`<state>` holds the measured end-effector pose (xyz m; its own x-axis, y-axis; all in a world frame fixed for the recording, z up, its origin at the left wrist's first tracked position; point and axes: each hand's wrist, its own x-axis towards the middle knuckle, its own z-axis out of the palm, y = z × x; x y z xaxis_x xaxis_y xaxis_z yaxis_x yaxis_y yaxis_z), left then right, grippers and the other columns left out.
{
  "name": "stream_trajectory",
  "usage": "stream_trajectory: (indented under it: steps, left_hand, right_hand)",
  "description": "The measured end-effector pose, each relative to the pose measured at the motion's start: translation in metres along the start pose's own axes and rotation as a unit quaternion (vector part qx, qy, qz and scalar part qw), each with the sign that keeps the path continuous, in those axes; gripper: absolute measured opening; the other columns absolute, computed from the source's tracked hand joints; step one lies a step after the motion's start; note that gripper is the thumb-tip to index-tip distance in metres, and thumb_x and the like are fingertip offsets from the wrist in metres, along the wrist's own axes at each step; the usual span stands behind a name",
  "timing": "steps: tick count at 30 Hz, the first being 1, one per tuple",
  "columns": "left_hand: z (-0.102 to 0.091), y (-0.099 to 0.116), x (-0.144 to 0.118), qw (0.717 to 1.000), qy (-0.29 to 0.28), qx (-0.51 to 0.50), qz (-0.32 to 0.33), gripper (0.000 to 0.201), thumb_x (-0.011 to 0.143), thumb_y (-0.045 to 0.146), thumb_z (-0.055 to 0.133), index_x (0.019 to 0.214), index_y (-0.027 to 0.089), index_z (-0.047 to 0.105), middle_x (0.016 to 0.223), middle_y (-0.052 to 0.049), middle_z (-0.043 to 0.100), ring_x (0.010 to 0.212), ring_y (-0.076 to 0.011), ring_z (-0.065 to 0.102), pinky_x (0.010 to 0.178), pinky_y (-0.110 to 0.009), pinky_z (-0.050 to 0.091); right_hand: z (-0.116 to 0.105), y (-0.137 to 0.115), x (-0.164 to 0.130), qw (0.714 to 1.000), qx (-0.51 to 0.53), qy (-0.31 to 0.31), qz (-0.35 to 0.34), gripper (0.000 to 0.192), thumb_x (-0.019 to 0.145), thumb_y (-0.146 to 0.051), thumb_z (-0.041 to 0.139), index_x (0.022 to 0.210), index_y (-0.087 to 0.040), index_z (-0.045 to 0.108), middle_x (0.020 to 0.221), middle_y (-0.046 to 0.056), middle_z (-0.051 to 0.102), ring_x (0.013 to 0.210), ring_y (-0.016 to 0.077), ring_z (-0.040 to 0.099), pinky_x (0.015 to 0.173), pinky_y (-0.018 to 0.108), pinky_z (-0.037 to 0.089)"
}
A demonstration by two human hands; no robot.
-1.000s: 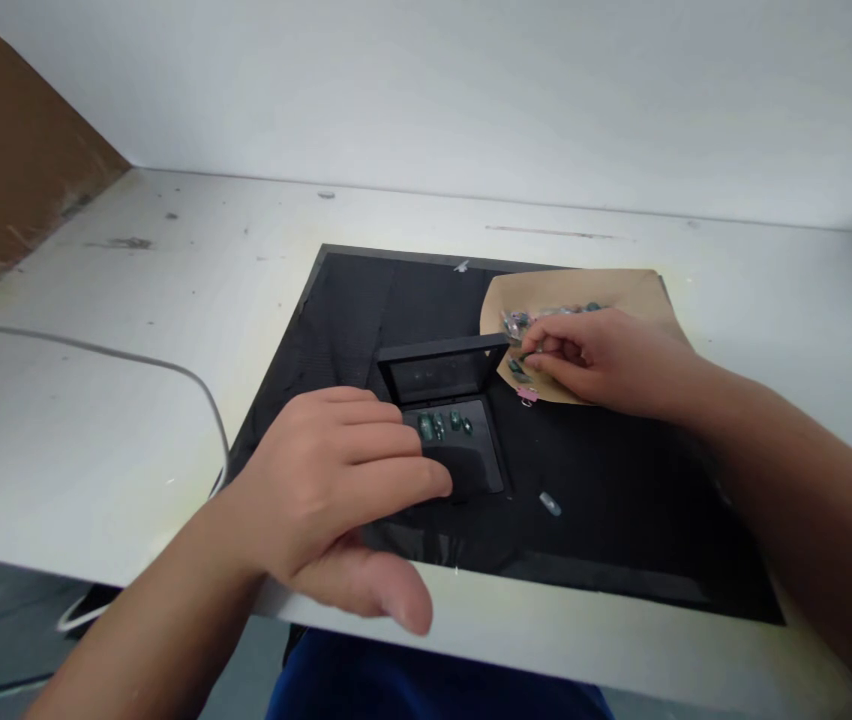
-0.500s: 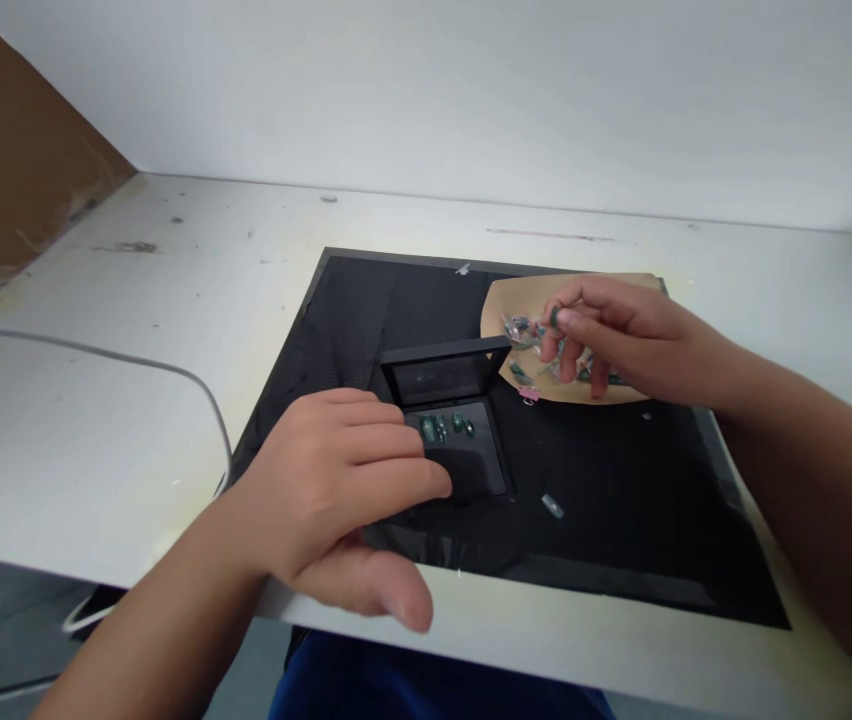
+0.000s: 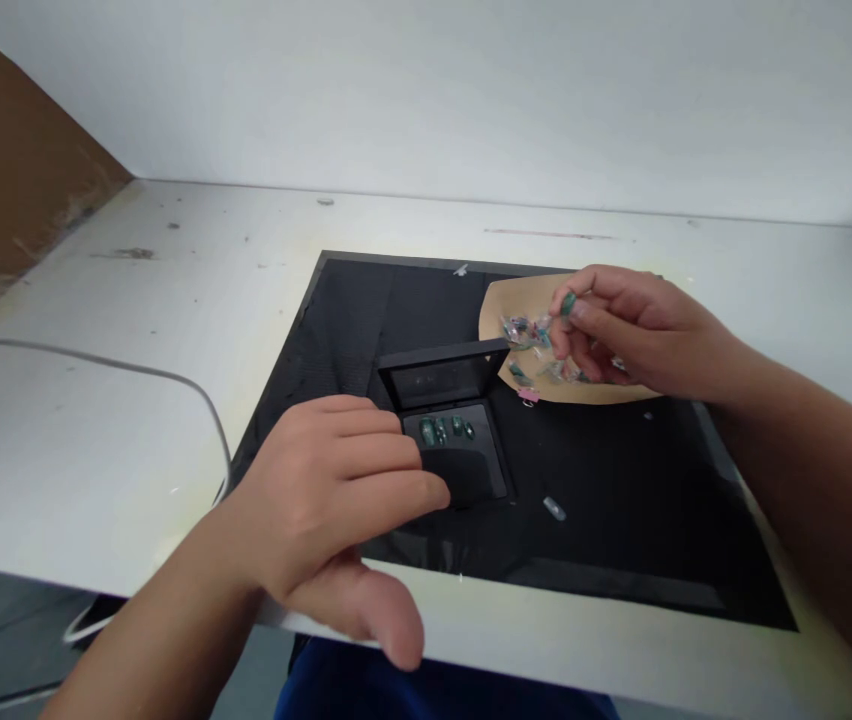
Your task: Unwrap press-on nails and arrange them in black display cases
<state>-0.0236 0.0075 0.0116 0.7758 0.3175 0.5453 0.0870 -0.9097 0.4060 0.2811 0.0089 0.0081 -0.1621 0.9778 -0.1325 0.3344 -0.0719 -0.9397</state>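
A small green stone (image 3: 568, 303) is pinched between right hand (image 3: 632, 330) fingertips above the brown paper (image 3: 516, 300), at 2 o'clock from the open black case (image 3: 463, 470), which is steadied by left hand (image 3: 328, 500) fingers laid flat

Possibly gems (image 3: 447, 430), too small

Black mat (image 3: 621, 520) lies open — raised box lid (image 3: 442, 372) blocks behind.

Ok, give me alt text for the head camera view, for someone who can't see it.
The right hand pinches a small green stone above a tan paper strewn with more stones, while the left hand rests on an open black box holding four green stones, on a black mat.
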Motion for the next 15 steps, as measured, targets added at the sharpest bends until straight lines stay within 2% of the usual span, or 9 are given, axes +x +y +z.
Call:
stream_trajectory:
  steps: [4,10,12,15]
  left_hand:
    - [-0.0013,0.0005,-0.0005,1.000,-0.007,-0.001,-0.001,0.070,0.102,0.068,0.022,0.078,0.020,0.067,0.060,-0.003,0.065,0.054,-0.0171,0.061,0.054,-0.031,0.048]
    - [-0.0018,-0.0007,-0.0020,1.000,-0.007,0.003,-0.001,0.068,0.102,0.069,0.022,0.080,0.020,0.065,0.063,-0.003,0.068,0.054,-0.0172,0.063,0.054,-0.033,0.047]
    - [-0.0012,-0.0010,-0.0023,1.000,-0.008,0.003,0.000,0.066,0.102,0.067,0.025,0.079,0.019,0.065,0.064,-0.003,0.069,0.054,-0.0171,0.064,0.054,-0.033,0.045]
    - [-0.0007,-0.0013,-0.0023,1.000,-0.005,0.003,0.000,0.067,0.103,0.066,0.025,0.078,0.019,0.065,0.063,-0.003,0.069,0.053,-0.0171,0.063,0.053,-0.032,0.045]
  right_hand:
    - [-0.0018,0.0024,0.0011,1.000,0.017,0.010,-0.019,0.018,0.093,-0.045,0.064,0.096,-0.028,0.056,0.074,-0.001,0.063,0.045,0.0113,0.046,0.040,0.028,0.029]
    - [0.0018,-0.0001,0.0006,0.998,0.042,0.043,0.004,0.009,0.088,-0.030,0.065,0.091,-0.029,0.057,0.068,-0.002,0.063,0.043,0.0131,0.047,0.041,0.029,0.026]
    - [0.0022,0.0001,-0.0008,0.997,0.049,0.064,-0.011,0.005,0.086,-0.025,0.064,0.087,-0.029,0.060,0.067,-0.002,0.062,0.043,0.0132,0.047,0.041,0.030,0.027]
    - [0.0003,0.0031,-0.0028,0.994,0.045,0.082,-0.049,0.010,0.083,-0.019,0.063,0.081,-0.028,0.065,0.067,-0.002,0.061,0.044,0.0123,0.044,0.043,0.031,0.029]
